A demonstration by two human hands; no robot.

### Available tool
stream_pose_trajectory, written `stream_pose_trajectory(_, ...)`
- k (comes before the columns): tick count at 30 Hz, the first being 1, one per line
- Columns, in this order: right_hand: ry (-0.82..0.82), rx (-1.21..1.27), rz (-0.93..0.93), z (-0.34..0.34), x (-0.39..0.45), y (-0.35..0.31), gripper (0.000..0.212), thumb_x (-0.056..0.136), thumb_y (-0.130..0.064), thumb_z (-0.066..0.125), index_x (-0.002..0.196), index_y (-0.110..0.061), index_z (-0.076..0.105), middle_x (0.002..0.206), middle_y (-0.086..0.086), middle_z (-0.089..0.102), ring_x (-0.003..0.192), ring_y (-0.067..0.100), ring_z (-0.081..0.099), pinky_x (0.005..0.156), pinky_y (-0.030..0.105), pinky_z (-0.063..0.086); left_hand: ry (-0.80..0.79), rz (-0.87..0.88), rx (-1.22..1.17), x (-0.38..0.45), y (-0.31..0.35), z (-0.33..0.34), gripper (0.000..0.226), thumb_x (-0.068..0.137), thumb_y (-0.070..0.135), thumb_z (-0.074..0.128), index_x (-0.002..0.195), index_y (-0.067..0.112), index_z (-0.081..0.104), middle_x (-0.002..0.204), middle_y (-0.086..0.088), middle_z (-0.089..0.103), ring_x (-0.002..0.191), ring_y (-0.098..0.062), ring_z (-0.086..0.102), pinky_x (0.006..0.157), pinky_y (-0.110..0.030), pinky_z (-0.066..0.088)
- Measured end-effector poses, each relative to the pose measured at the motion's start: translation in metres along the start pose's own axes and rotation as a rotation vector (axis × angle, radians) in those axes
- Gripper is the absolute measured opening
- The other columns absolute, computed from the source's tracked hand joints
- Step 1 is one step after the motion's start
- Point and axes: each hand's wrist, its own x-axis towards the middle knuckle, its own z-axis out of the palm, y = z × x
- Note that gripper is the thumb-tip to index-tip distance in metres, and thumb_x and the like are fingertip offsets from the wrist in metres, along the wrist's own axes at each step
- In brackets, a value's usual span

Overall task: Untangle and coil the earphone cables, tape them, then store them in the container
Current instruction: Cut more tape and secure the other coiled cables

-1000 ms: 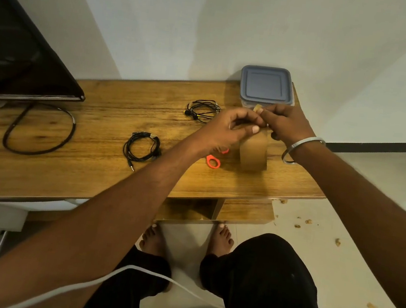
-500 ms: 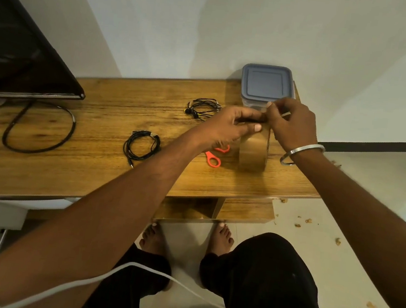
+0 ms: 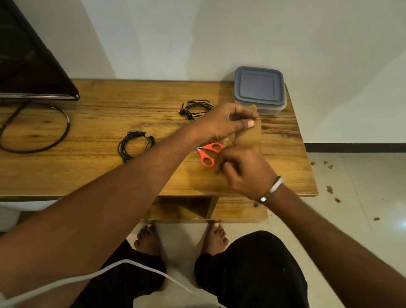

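Note:
A brown tape roll (image 3: pixel 249 136) stands above the wooden table (image 3: pixel 103 127), right of centre. My left hand (image 3: pixel 225 122) grips its top with curled fingers and thumb. My right hand (image 3: pixel 242 173), fingers curled, is at the roll's near side and pinches the tape's end. One coiled black earphone cable (image 3: pixel 135 144) lies mid-table. A looser black earphone bundle (image 3: pixel 196 108) lies behind my left hand. The clear container with a grey lid (image 3: pixel 260 89) sits shut at the table's far right corner.
Orange-handled scissors (image 3: pixel 208 153) lie between my wrists, just left of the tape. A dark screen (image 3: pixel 17 61) and a thick black cable loop (image 3: pixel 32 129) occupy the table's left. The table's right edge drops to a tiled floor with scattered debris (image 3: pixel 329 188).
My right hand has moved from the roll's top, beside my left fingertips, down toward me to the roll's near side. My left hand stays on the roll's top.

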Motion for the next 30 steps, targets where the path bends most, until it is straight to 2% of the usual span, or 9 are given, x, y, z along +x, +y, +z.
stream_pose_trajectory(2,-0.131,-0.128,0.096,0.029,-0.001,0.006,0.029,0.08,-0.001,0.05,0.102,-0.008,0.066,0.103,0.012,0.067,0.087,0.019,0.064,0.08,0.03,0.052,-0.005,-0.013,0.03,0.001,0.001,-0.001,0.035,0.093,0.003,0.058,0.128,-0.002,0.058,0.131,-0.007,0.058,0.115,-0.004,0.051,0.092,-0.006,0.042)
stream_pose_trajectory(3,-0.156,-0.178,0.186,0.043,0.002,0.009,0.039,0.081,-0.001,0.05,0.118,-0.008,0.059,0.119,0.017,0.059,0.099,0.028,0.062,0.087,0.036,0.051,-0.009,-0.016,0.031,0.002,0.002,-0.002,0.034,0.093,0.004,0.059,0.127,0.0,0.059,0.13,-0.004,0.058,0.116,-0.004,0.052,0.096,-0.01,0.043)
stream_pose_trajectory(6,-0.134,-0.352,0.375,0.064,0.018,0.012,0.056,0.085,-0.002,0.048,0.139,-0.006,0.035,0.14,0.021,0.034,0.11,0.031,0.055,0.096,0.035,0.045,-0.011,-0.028,0.054,0.004,0.001,-0.004,0.034,0.093,0.006,0.061,0.127,0.003,0.06,0.135,-0.007,0.058,0.12,-0.006,0.052,0.101,-0.017,0.042)
stream_pose_trajectory(9,-0.074,-0.445,0.366,0.069,0.033,0.007,0.047,0.09,-0.007,0.042,0.136,-0.002,0.035,0.137,0.022,0.036,0.116,0.032,0.05,0.096,0.035,0.041,-0.005,-0.029,0.079,0.004,0.001,-0.007,0.034,0.093,0.01,0.061,0.127,0.007,0.061,0.139,-0.004,0.054,0.126,-0.009,0.051,0.105,-0.021,0.041)
stream_pose_trajectory(13,-0.091,-0.401,0.518,0.069,0.048,0.001,0.045,0.094,-0.008,0.038,0.138,-0.007,0.03,0.138,0.02,0.036,0.108,0.033,0.057,0.088,0.04,0.048,0.008,-0.045,0.085,0.007,0.001,-0.008,0.032,0.093,0.012,0.062,0.125,0.008,0.063,0.135,-0.004,0.058,0.122,-0.01,0.054,0.102,-0.022,0.043)
stream_pose_trajectory(17,-0.167,-0.573,0.457,0.066,0.06,-0.005,0.035,0.098,-0.008,0.034,0.131,-0.003,0.043,0.131,0.019,0.051,0.118,0.029,0.052,0.098,0.036,0.042,0.0,-0.038,0.103,0.006,0.004,-0.008,0.034,0.092,0.012,0.062,0.126,0.009,0.062,0.135,-0.003,0.058,0.122,-0.009,0.054,0.094,-0.011,0.043)
stream_pose_trajectory(20,-0.194,-0.593,0.464,0.065,0.062,-0.01,0.033,0.098,-0.009,0.035,0.128,-0.004,0.047,0.129,0.018,0.053,0.115,0.028,0.055,0.095,0.036,0.045,-0.005,-0.034,0.076,0.004,0.004,-0.009,0.036,0.092,0.009,0.063,0.128,0.006,0.06,0.138,-0.006,0.056,0.125,-0.012,0.053,0.09,-0.005,0.042)
stream_pose_trajectory(26,-0.126,-0.565,0.504,0.069,0.044,-0.012,0.034,0.099,-0.013,0.035,0.132,-0.01,0.044,0.137,0.018,0.037,0.123,0.034,0.042,0.089,0.042,0.049,-0.015,-0.056,-0.004,0.001,0.003,-0.007,0.039,0.089,0.007,0.066,0.127,0.008,0.061,0.137,-0.004,0.056,0.122,-0.011,0.055,0.102,-0.021,0.045)
stream_pose_trajectory(30,-0.174,-0.626,0.47,0.063,0.037,-0.02,0.037,0.095,-0.006,0.039,0.132,-0.002,0.039,0.134,0.022,0.037,0.119,0.038,0.045,0.089,0.041,0.047,-0.016,-0.062,-0.035,-0.001,0.005,-0.006,0.041,0.088,0.004,0.066,0.128,0.006,0.059,0.138,-0.005,0.056,0.124,-0.011,0.054,0.102,-0.02,0.045)
